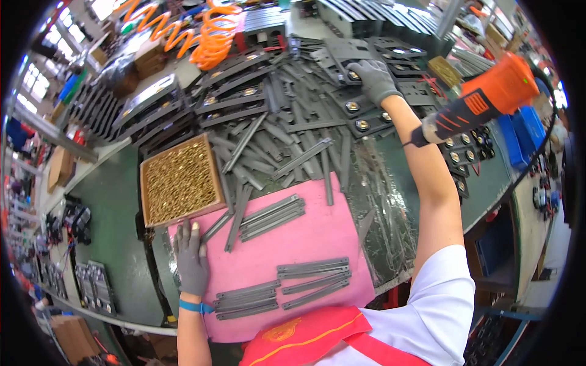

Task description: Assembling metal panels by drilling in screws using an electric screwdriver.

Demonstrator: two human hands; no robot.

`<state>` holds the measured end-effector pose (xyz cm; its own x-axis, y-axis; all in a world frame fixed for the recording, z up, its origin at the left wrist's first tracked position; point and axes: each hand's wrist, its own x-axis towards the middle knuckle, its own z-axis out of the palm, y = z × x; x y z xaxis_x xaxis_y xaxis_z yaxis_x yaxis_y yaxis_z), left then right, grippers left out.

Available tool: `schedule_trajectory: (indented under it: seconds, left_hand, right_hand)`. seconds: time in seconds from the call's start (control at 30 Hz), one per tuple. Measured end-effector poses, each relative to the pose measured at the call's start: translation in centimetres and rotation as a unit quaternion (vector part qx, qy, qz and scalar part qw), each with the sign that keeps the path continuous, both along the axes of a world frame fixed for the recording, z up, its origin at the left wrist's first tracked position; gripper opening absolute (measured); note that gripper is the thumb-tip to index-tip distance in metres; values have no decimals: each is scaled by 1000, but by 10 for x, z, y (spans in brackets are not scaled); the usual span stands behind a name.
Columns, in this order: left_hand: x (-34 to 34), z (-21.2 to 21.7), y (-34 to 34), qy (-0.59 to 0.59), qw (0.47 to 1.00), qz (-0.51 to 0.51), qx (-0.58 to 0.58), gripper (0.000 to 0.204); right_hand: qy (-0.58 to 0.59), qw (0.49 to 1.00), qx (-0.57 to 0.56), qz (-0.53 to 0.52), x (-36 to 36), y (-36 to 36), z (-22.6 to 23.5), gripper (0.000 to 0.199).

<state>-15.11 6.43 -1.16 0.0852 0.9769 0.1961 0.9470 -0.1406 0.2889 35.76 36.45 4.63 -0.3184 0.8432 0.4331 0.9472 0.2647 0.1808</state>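
Note:
My left hand [191, 256], in a grey glove, lies flat with fingers apart on the left edge of a pink mat [317, 238], holding nothing. My right hand [373, 79], also gloved, reaches far across the bench and rests on a dark metal plate [356, 105] with a round brass insert; I cannot tell whether it grips it. An orange and black power tool [482, 104] hangs just right of my right forearm. Grey metal strips lie in small stacks [311, 277] on the mat, and a big loose heap of strips [287, 143] lies beyond it.
An open cardboard box of small brass parts [180, 180] stands left of the mat. An orange coiled air hose [210, 33] lies at the far side. More dark plates [159, 113] are stacked at the back left. Blue bins [519, 137] stand at the right.

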Motion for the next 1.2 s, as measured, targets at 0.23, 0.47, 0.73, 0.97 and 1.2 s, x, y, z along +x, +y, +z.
schedule_trajectory:
  seconds: [0.23,0.47,0.73,0.97,1.2]
  left_hand:
    - [75,51,4,20,978,-200,51,31]
    - [73,22,27,7,966,-257,-10,24]
    - [71,48,10,-237,953,-184,-25,20]
    - [137,106,19,-702,684,-4,-199,46]
    - [109,85,-23,-685,679,90,-247,34]
  right_hand:
    - [-27,992,-66,-104,-9,16,-24,32]
    - [-68,997,21,-37,-15,16,-27,24]
    - [110,988,101,37,-73,-104,26,35]
    - [137,945,133,265,-140,-217,27,31]
    - [144,887,71,433,-188,-293,18,22]
